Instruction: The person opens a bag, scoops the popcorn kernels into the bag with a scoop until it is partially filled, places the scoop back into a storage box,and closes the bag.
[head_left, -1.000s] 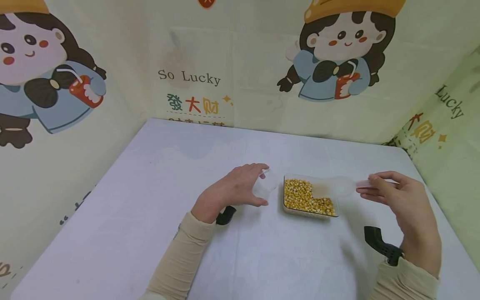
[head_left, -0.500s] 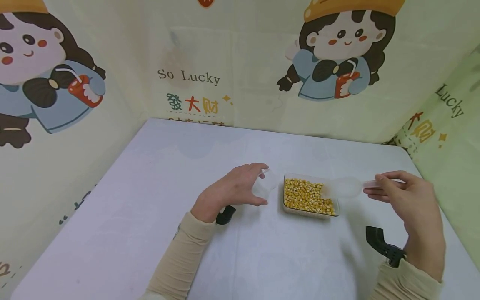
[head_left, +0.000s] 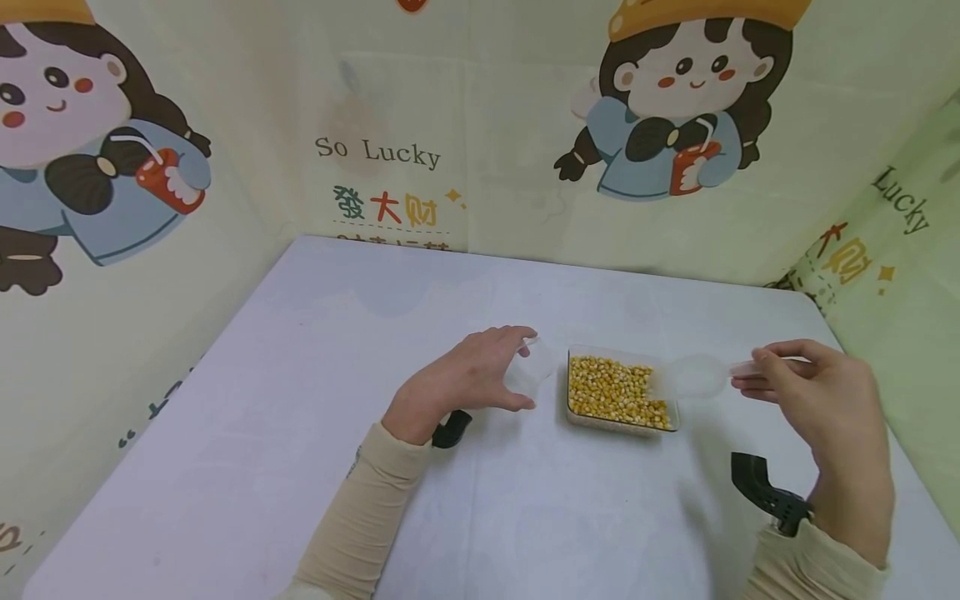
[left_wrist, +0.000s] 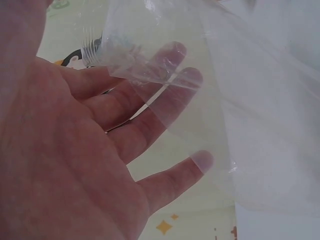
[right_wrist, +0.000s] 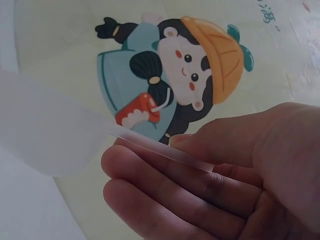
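My left hand is spread in a wide curve against a clear plastic bag, thumb and forefinger apart. In the left wrist view, its fairly straight fingers show their fingertips through the thin, creased film. My right hand pinches the thin handle of a translucent white plastic scoop between thumb and fingers. The scoop's front overlaps the right part of a clear rectangular box in the head view. Yellow corn kernels fill this box. In the right wrist view, the handle lies along the fingers.
A white tabletop bears the box, which sits between the two hands. Printed cloth with cartoon figures hangs along the back and both sides. A black wrist mount juts out beside the right wrist.
My right hand has drawn the scoop a little to the right, uncovering more of the corn at the box's right side. The left hand has stayed in place.
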